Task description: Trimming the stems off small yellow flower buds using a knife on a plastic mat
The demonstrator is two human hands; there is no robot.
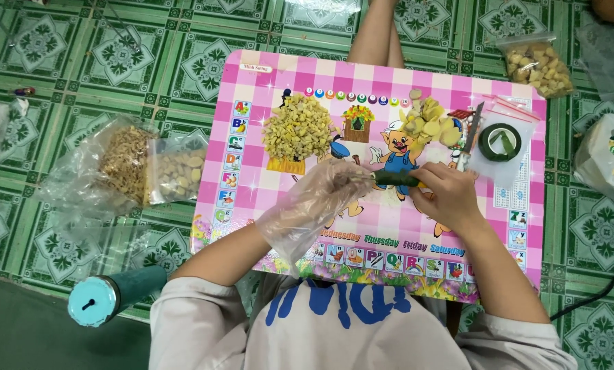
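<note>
Green tape covers a short stem [397, 178] that both hands hold over the middle of the pink checked table [252, 171]. Only the head view is given, looking straight down.

The left hand [320, 195], inside a loose clear plastic glove, is closed around the left end of the stem. The bare right hand [447, 195] pinches the right end with thumb and fingers. I judge the step in hand is wrapping the stem with tape, and it looks about half covered, though the far end is hidden under the fingers. A next move would call for turning the stem slowly while the tape stays tight, so both grips must hold firm.

Behind the hands lie a heap of small pale yellow pieces [298, 129] and a smaller pile of yellow petals [427, 120]. To the right, a roll of green tape [500, 142] rests on a clear bag, near the right edge of the table. Between the hands and the near edge the table surface is free, so there is room to move there. On the green tiled floor [60, 62], clear bags of pieces [149, 168] lie to the left, well apart from the hands, and a teal cylinder tool [111, 294] lies near the left elbow
</note>
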